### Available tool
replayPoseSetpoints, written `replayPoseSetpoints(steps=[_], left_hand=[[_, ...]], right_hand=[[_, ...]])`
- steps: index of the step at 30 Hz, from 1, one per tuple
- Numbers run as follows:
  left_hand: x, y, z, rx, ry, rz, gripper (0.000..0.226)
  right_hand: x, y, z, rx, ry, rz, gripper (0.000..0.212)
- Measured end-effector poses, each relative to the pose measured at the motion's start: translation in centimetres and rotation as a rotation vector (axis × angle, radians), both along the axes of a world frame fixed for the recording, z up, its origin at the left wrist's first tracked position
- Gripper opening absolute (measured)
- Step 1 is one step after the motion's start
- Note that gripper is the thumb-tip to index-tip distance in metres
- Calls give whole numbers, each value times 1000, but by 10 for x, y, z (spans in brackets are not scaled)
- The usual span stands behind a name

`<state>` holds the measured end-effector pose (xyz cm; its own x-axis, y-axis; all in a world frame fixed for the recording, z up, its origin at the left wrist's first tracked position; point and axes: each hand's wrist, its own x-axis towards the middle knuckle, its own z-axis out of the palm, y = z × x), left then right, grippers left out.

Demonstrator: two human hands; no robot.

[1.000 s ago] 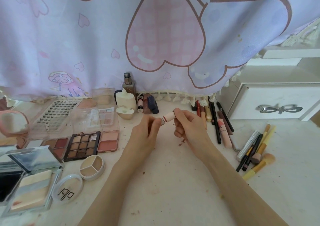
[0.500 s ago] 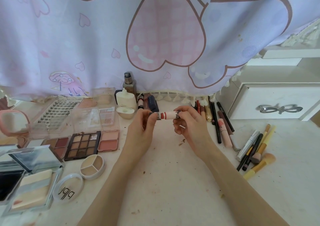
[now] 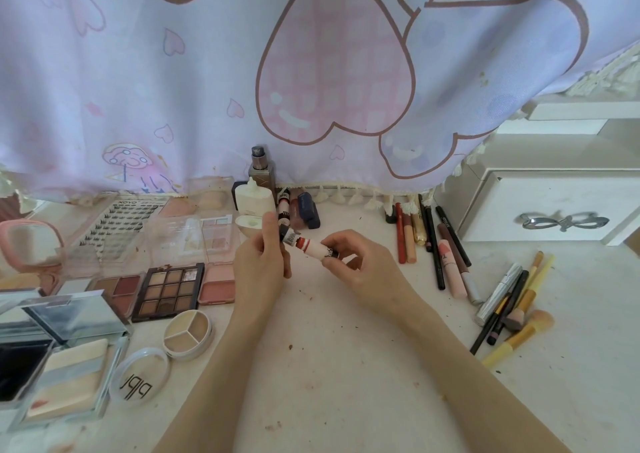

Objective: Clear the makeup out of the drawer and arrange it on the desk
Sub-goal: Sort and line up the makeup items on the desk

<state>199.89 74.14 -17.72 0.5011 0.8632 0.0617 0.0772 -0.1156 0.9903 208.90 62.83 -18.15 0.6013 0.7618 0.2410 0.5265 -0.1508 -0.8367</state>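
I observe both hands raised just above the speckled white desk, near its centre. The left hand pinches the dark cap end of a small white lipstick tube with a red band; the right hand has its grip curled round the tube's other end. The tube lies tilted between them. A brown nine-pan eyeshadow palette rests at left; yellow-handled makeup brushes lie at right.
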Motion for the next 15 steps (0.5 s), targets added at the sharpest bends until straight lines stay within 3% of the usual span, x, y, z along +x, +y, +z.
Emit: replayPoseSetpoints(steps=[2, 5, 7, 11, 15], left_hand=[[0, 0, -1, 64, 26, 18, 51], [1, 0, -8, 306, 192, -53, 21], [3, 3, -16, 445, 255, -148, 10], [4, 8, -24, 650, 448, -234, 24], [0, 5, -24, 789, 641, -341, 41]], right_hand=[[5, -2, 3, 42, 13, -48, 16], [13, -4, 5, 195, 288, -192, 13], [20, 0, 1, 204, 358, -364, 10], [29, 14, 1, 40, 230, -584, 14], [30, 37, -1, -38, 154, -547, 22]])
